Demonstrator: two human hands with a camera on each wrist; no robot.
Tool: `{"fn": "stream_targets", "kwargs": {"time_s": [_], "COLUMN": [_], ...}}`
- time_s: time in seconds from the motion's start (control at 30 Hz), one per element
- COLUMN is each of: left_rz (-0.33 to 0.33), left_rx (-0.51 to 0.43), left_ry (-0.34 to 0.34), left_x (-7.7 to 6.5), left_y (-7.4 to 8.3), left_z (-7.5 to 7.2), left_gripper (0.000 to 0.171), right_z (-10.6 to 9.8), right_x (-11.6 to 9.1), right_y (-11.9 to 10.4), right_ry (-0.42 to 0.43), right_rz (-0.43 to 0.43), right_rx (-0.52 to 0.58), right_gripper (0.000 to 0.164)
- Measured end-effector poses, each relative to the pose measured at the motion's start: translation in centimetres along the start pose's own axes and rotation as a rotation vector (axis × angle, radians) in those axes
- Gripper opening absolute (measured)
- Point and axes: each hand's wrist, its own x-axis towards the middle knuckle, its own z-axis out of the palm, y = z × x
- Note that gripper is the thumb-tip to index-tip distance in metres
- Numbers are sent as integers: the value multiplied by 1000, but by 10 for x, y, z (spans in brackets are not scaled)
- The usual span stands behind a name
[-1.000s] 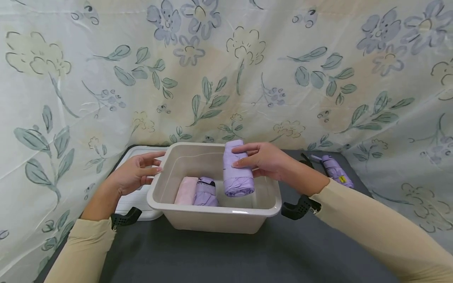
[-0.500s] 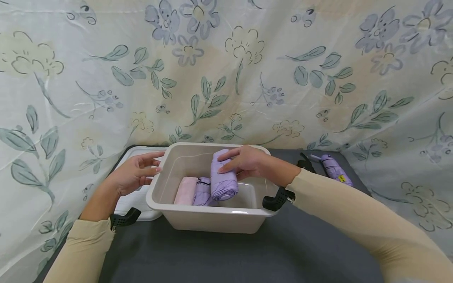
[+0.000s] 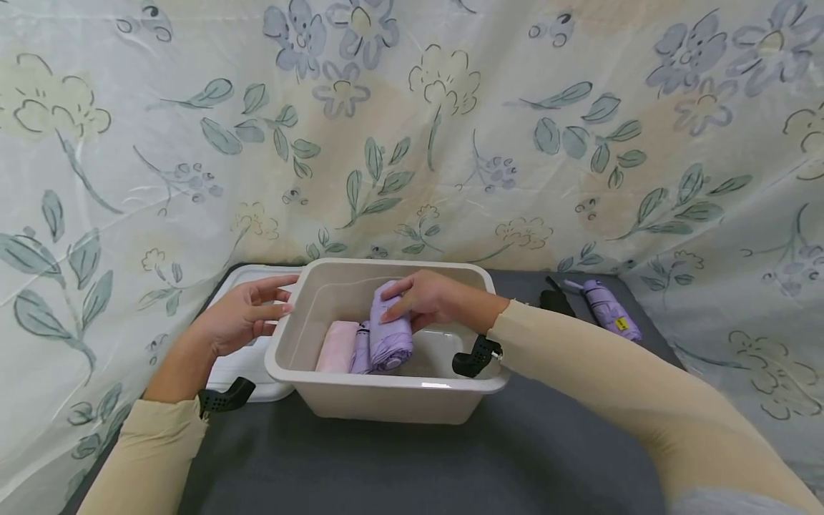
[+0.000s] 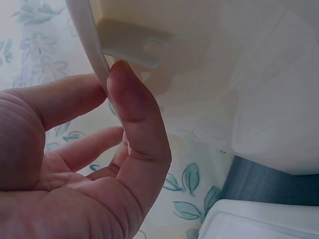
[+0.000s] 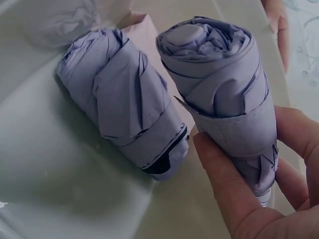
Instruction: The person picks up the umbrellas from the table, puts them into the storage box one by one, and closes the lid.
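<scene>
A beige plastic bin (image 3: 393,400) stands on the dark table. My right hand (image 3: 428,297) is inside it, gripping a rolled purple folding umbrella (image 3: 390,332) between thumb and fingers. In the right wrist view the held umbrella (image 5: 224,79) is tilted, its round end up, above another rolled purple umbrella (image 5: 119,99) lying in the bin. Beside that one is a pink rolled bundle (image 3: 337,347), partly hidden in the right wrist view. My left hand (image 3: 241,315) is at the bin's left rim; in the left wrist view thumb and fingers pinch the rim (image 4: 89,37).
A white lid (image 3: 241,375) lies left of the bin, partly under the left hand. On the table's right are a purple umbrella with a yellow tag (image 3: 611,311) and a black item (image 3: 556,299). A floral curtain (image 3: 412,143) hangs behind.
My right hand has moved left and down into the bin with the umbrella, bringing it beside the purple one lying there. My left hand has stayed at the rim.
</scene>
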Motion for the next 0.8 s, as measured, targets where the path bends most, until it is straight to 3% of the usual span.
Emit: {"fn": "stream_targets", "kwargs": {"time_s": [0.37, 0.8], "left_rz": [-19, -18], "left_rx": [-13, -20], "left_ry": [18, 15], "left_x": [-2, -1], "left_y": [3, 2], "left_z": [-1, 2], "left_gripper": [73, 73], "right_z": [15, 20], "right_x": [14, 22], "right_y": [4, 11], "right_ry": [16, 5], "right_rz": [10, 25], "right_rx": [-102, -119], "right_gripper": [53, 49]}}
